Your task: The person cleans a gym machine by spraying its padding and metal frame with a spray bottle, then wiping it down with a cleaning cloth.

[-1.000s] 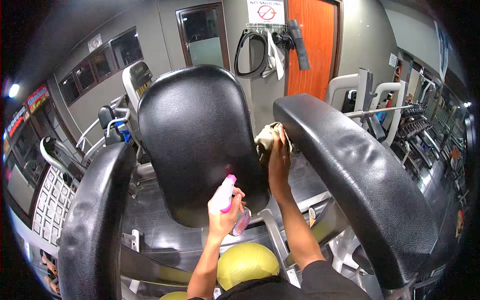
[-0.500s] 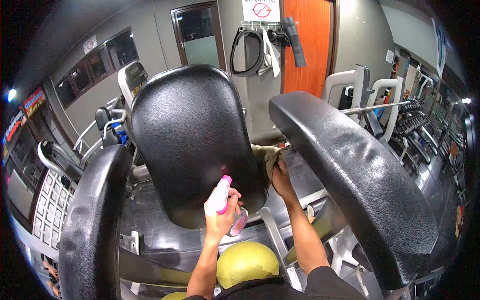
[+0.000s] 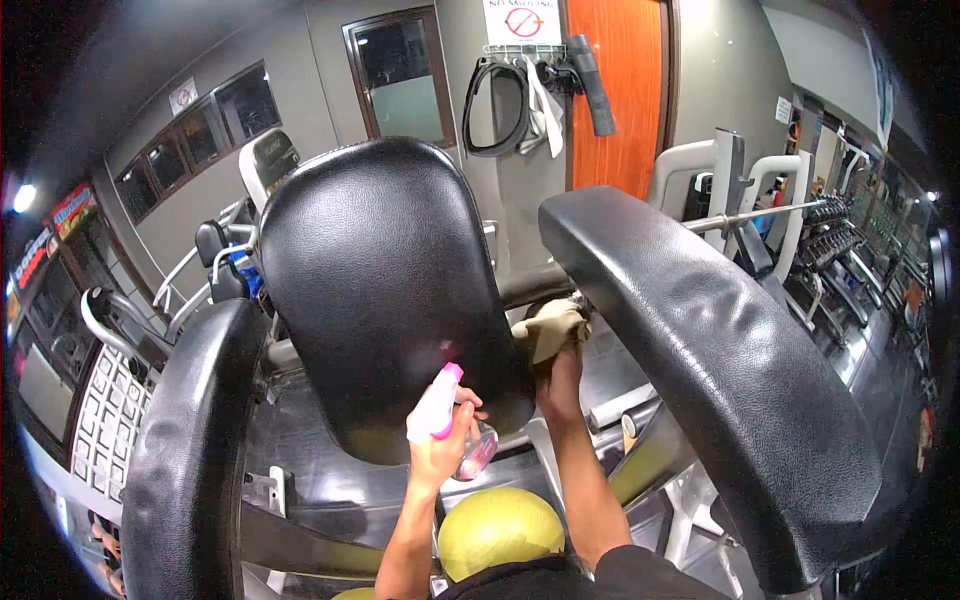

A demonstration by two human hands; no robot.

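My left hand point(image 3: 440, 445) grips a spray bottle point(image 3: 436, 405) with a white body and pink nozzle, held in front of the lower edge of the black centre pad point(image 3: 385, 290). My right hand point(image 3: 560, 385) holds a beige cloth point(image 3: 548, 328) and presses it between the centre pad and the long black right pad point(image 3: 710, 360), by a dark bar of the machine frame. A matching black pad point(image 3: 190, 450) stands at the left.
A yellow-green ball point(image 3: 498, 530) lies below my arms. Behind the machine are a grey wall, a window, an orange door point(image 3: 620, 90) and hanging straps point(image 3: 505, 95). A barbell rack point(image 3: 800, 230) and weights fill the right; another machine stands at the left.
My right hand with the cloth has slid down from the top inner edge of the right pad to the gap lower between the pads. The spray bottle has barely moved.
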